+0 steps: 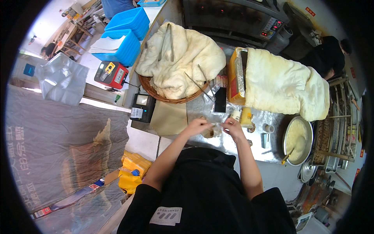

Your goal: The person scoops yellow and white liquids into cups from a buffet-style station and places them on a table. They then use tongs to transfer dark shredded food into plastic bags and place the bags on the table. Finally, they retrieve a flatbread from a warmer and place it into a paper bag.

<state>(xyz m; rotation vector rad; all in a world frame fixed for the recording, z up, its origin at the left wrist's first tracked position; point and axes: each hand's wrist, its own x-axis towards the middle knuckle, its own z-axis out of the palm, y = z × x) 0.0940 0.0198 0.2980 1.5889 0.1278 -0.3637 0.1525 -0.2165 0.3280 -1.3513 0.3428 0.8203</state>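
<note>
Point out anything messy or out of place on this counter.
Nothing looks spilled or broken. The metal tongs lie loose on top of the cream cloth that covers the wicker basket, and a dark phone sits beside the basket.

At the frame's centre both hands, left hand (197, 126) and right hand (233, 126), pinch a small clear bag (212, 130) over the steel desk (202, 109). Above sits a cloth-covered woven basket (156, 93); a metal bowl (298, 139) lies right.
</note>
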